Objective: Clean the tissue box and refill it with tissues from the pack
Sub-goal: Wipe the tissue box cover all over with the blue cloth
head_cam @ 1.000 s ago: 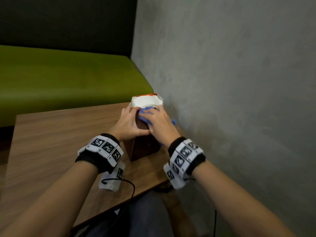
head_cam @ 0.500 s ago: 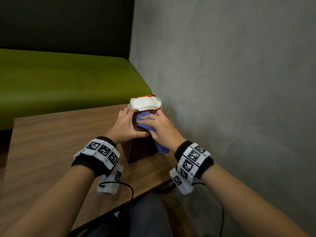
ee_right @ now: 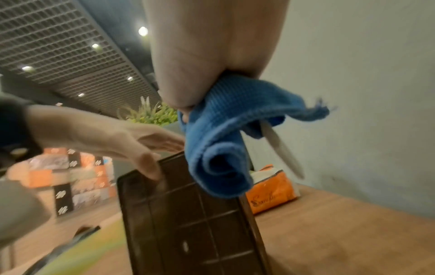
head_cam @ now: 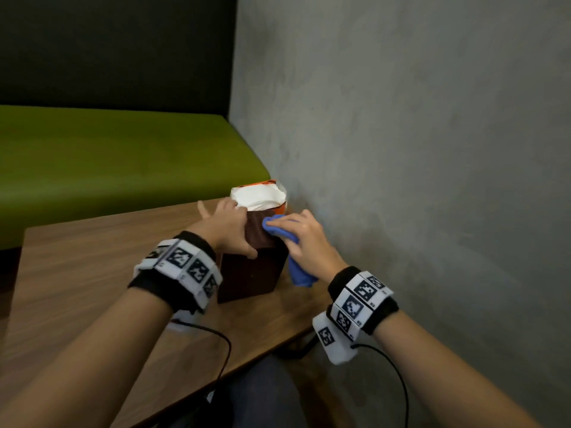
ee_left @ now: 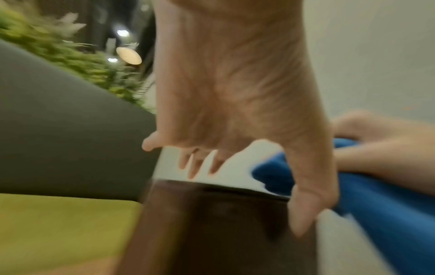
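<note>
While the right hand (head_cam: 304, 239) rubs a blue cloth (head_cam: 292, 256) on the top of the dark brown tissue box (head_cam: 251, 273), the left hand (head_cam: 227, 228) rests on the box from the other side, with its fingers spread over the top and its thumb down the near face. The right hand has its fingers bent around the cloth, and part of the cloth hangs down past the right side of the box. The box stands upright on the wooden table (head_cam: 92, 273), near the grey wall (head_cam: 401, 149). The orange tissue pack (ee_right: 273, 191) sits just behind the box, with white tissue showing at its open top.

A few things could go wrong here. The box is tall and thin, so a hard push with the cloth could tip it or slide it. The left hand is only resting on it, not squeezing it, so I think the box could slip away. If it slides back, it could bump the pack and knock it over. The loose end of the cloth could also catch on a corner of the box and pull it. The box stands close to the near edge of the table, so a pull that way might drop it to the floor.
</note>
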`<move>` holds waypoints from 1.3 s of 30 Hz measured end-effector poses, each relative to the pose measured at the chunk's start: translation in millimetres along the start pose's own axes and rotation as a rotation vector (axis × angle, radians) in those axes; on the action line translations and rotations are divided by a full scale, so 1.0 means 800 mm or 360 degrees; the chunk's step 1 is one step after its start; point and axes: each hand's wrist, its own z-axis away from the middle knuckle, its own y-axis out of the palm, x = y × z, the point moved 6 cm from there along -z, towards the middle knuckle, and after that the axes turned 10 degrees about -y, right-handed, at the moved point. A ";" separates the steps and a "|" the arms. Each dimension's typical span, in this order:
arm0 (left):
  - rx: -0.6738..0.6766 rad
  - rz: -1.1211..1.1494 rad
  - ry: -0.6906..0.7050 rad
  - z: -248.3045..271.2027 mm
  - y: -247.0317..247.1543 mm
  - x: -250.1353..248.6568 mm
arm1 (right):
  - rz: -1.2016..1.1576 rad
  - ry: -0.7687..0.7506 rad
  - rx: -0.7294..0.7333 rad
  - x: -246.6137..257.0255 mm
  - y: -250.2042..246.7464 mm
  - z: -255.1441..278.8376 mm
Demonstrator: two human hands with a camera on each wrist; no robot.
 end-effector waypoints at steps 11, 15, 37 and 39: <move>-0.0348 0.0628 0.0118 0.006 0.016 -0.007 | -0.0182 0.0520 -0.0399 -0.032 -0.016 0.013; -0.0406 0.1375 0.0147 0.029 0.049 0.022 | -0.0109 0.0447 -0.0337 -0.022 0.002 -0.011; -0.0337 0.0723 0.0156 0.013 0.068 0.044 | 0.0297 0.0206 0.0149 -0.021 0.065 0.012; -0.0342 0.0730 0.0136 0.016 0.070 0.033 | 0.0372 0.0476 0.0171 -0.055 0.062 0.009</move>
